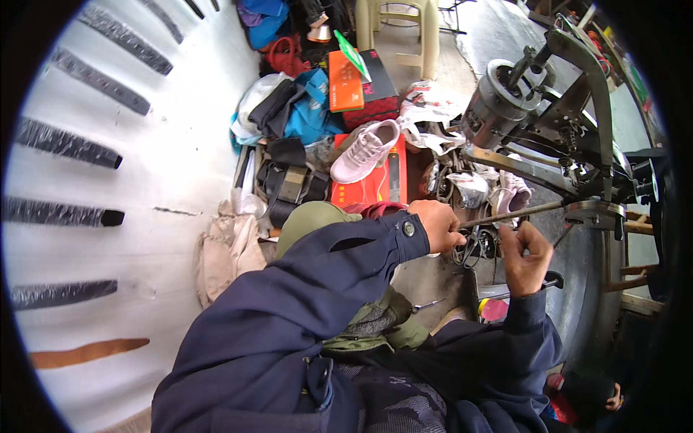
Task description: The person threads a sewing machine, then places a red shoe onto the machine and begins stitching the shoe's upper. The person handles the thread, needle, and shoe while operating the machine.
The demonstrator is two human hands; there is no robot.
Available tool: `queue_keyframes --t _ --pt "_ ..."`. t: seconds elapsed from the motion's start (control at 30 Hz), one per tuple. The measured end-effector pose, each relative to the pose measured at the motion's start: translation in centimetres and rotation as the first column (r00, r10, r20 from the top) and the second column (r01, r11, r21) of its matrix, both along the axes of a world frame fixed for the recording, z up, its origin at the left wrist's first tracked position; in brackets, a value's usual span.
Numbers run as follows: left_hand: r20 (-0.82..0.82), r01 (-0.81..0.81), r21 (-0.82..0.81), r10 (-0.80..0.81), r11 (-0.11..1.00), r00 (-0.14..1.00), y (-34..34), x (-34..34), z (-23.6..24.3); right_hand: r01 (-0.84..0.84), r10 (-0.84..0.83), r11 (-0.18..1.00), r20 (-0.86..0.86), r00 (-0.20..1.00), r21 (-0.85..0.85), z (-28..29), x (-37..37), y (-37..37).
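Note:
My left hand [436, 226] is closed around the near end of a long thin brownish strip [514, 214], which runs rightward to the hand-cranked sewing machine [577, 151]. My right hand [527, 257] is just below the strip, its thumb and fingers pinched together; whatever lies between them is too small to make out. The machine has a grey metal cylinder [498, 105] and a round plate [594, 211] at the end of its arm. Beyond my hands, a pale pink sneaker [366, 150] rests on a red box [390, 177].
Black straps [65, 211] in plastic and a brown strap [90, 352] line the white surface at left. Bags, boxes and another pink shoe [511, 193] crowd the floor ahead. A beige stool [401, 29] stands at the back. Another person's hand [615, 397] shows at lower right.

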State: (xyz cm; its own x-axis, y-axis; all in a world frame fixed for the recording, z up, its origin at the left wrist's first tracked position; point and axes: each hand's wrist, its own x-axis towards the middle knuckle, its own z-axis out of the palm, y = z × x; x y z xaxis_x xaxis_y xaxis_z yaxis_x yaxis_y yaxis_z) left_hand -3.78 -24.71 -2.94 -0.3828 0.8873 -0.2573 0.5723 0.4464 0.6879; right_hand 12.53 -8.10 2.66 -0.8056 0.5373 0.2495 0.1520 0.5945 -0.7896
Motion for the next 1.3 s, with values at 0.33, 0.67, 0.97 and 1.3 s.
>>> queue_keyframes --t 0.33,0.67,0.97,1.3 --pt "-0.07 0.056 -0.095 -0.063 0.994 0.996 -7.8 -4.0 -4.5 0.012 -0.02 0.998 -0.111 0.994 -0.066 0.4 2.0 1.4" --pt "-0.013 -0.033 -0.172 0.031 0.985 0.999 -5.5 -8.4 -6.3 0.079 -0.1 0.992 -0.217 0.971 -0.101 -0.1 5.8 4.3" --pt "-0.212 0.029 -0.539 -0.169 0.842 0.962 -8.0 -6.6 -6.0 -0.041 0.048 0.96 0.019 0.999 -0.277 -0.6 4.4 2.8" --pt "-0.374 0.313 -0.629 -0.63 0.711 0.68 -6.5 -6.9 -8.4 -0.262 0.351 0.861 0.136 0.926 -0.436 -2.6 2.2 -1.0"
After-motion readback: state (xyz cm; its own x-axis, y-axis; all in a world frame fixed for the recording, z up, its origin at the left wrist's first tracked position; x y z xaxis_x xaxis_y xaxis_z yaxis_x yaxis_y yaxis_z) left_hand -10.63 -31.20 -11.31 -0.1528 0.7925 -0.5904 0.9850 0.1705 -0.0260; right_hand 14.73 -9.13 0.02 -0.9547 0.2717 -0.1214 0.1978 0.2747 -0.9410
